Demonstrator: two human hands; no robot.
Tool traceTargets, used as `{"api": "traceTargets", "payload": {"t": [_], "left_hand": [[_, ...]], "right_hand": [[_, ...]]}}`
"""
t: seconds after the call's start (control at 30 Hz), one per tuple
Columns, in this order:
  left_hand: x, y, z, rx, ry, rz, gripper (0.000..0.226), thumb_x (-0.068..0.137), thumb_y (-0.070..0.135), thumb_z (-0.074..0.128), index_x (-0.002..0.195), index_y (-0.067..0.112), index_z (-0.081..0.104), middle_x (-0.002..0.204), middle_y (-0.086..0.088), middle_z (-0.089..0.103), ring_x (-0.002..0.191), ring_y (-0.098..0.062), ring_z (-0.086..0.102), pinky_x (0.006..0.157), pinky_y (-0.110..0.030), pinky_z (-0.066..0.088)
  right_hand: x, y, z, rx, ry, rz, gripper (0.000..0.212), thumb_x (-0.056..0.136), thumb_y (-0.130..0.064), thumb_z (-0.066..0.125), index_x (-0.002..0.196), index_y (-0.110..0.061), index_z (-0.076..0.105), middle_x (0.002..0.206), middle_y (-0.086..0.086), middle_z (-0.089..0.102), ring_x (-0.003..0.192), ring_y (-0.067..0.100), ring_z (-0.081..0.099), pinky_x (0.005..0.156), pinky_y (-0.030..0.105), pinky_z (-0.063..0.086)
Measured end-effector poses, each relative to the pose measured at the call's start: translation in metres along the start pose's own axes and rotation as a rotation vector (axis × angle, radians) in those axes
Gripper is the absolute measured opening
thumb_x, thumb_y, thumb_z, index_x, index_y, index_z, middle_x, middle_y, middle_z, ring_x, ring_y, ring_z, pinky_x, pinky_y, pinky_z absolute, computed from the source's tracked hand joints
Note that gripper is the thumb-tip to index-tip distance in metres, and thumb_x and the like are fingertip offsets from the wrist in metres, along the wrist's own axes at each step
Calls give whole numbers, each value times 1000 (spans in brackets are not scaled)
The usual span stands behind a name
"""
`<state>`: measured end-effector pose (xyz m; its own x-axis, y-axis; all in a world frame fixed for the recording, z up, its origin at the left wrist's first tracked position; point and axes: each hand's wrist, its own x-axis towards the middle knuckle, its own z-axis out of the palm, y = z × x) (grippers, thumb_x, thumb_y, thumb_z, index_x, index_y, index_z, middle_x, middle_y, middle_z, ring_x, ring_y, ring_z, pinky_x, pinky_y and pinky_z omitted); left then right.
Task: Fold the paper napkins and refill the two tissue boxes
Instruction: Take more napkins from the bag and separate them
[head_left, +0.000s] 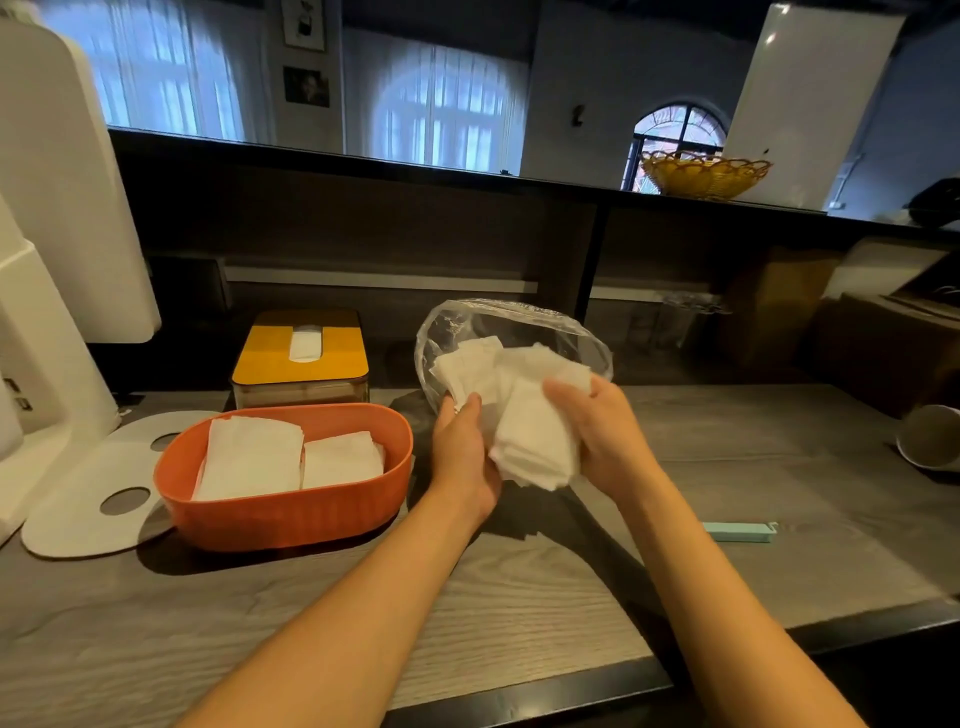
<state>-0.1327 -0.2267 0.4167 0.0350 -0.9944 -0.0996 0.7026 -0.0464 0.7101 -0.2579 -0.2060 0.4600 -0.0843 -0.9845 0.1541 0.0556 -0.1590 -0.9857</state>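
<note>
Now the right hand (597, 431) is gripping a soft white wad of napkins (535, 441), while the left hand (465, 447) is holding the crinkled clear plastic bag (519, 322) at its mouth. The open orange box (291, 509), a smooth, rounded oval already half filled, is lying just to the left, long axis running left-right, nearer the left hand. The yellow-lidded box (301, 358) is sitting behind it.
</note>
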Motion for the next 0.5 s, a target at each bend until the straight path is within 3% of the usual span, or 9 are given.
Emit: {"api": "traceTargets", "payload": {"t": [0.13, 0.23, 0.3, 0.37, 0.43, 0.5], "left_hand": [[-3, 2, -1, -109, -133, -126, 51, 102, 52, 41, 136, 19, 59, 125, -17, 69, 115, -36, 66, 94, -51, 53], [-8, -4, 2, 66, -198, -38, 36, 100, 25, 58, 135, 18, 55, 121, -16, 69, 111, -32, 68, 90, -46, 57], [-10, -8, 4, 180, -199, 14, 38, 97, 6, 59, 133, 19, 55, 115, -12, 71, 104, -27, 71, 84, -40, 59], [-10, -8, 3, 227, -211, 13, 42, 96, 0, 57, 134, 19, 54, 114, -11, 71, 102, -26, 70, 80, -39, 60], [-10, -3, 2, 247, -254, -18, 45, 96, -2, 55, 136, 19, 53, 120, -13, 69, 107, -30, 68, 83, -42, 59], [-10, 0, 1, 310, -299, -48, 48, 95, -4, 54, 136, 20, 51, 123, -14, 67, 109, -33, 66, 88, -46, 57]], "right_hand": [[3, 17, 16, -236, 37, -42, 18, 96, -13, 60, 113, -16, 64, 100, 9, 71, 93, 28, 70, 78, 43, 59], [4, 26, 18, -190, 24, -66, 17, 99, -11, 55, 112, -14, 66, 103, 11, 73, 97, 27, 71, 85, 47, 59], [2, 24, 18, -130, 11, -51, 22, 99, -11, 53, 117, -14, 66, 109, 11, 72, 101, 26, 70, 90, 48, 57], [5, 18, 15, -117, 39, -45, 24, 99, -13, 53, 120, -16, 64, 116, 8, 67, 105, 23, 66, 92, 46, 57], [7, 10, 9, -62, 100, -31, 32, 97, -28, 58, 128, -17, 59, 123, 2, 60, 111, 18, 60, 95, 41, 54], [10, 7, -1, 14, 110, 30, 52, 88, -46, 64, 132, -19, 58, 126, 5, 61, 114, 24, 61, 97, 45, 54]]}}
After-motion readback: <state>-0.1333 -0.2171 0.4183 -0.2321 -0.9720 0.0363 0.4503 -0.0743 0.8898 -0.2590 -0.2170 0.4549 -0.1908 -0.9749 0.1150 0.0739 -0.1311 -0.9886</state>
